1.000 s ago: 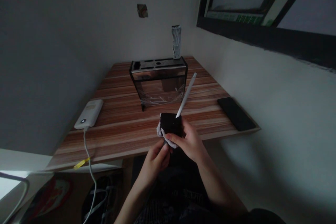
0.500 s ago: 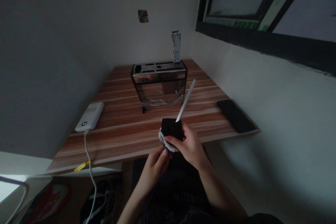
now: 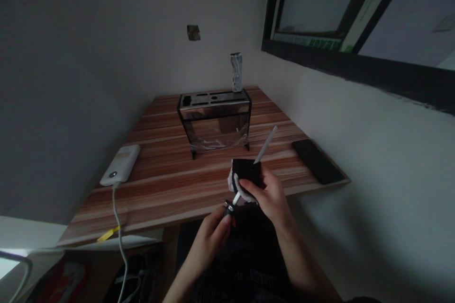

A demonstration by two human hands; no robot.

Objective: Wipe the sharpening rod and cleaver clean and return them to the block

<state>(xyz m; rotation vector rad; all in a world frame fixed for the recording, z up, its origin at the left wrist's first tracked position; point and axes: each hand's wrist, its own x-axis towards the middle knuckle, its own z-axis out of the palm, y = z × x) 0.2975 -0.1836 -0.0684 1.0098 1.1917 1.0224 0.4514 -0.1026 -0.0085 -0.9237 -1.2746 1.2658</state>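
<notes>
Left hand (image 3: 212,230) grips dark handle (image 3: 229,209); right hand (image 3: 273,199) clamps cloth (image 3: 243,168) on white rod (image 3: 266,144). Advise light, even pressure, rod straight.

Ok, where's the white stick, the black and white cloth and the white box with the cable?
White stick (image 3: 265,145): head view, on its upper length.
Black and white cloth (image 3: 243,169): head view, on its dark face.
White box (image 3: 121,164): head view, middle of its top.

The dark handle (image 3: 228,210) in the left hand (image 3: 215,228) now stands clear of the black pad (image 3: 245,169), exposing a near section of white rod (image 3: 236,198). The right hand (image 3: 272,194) and pad have shifted right.
</notes>
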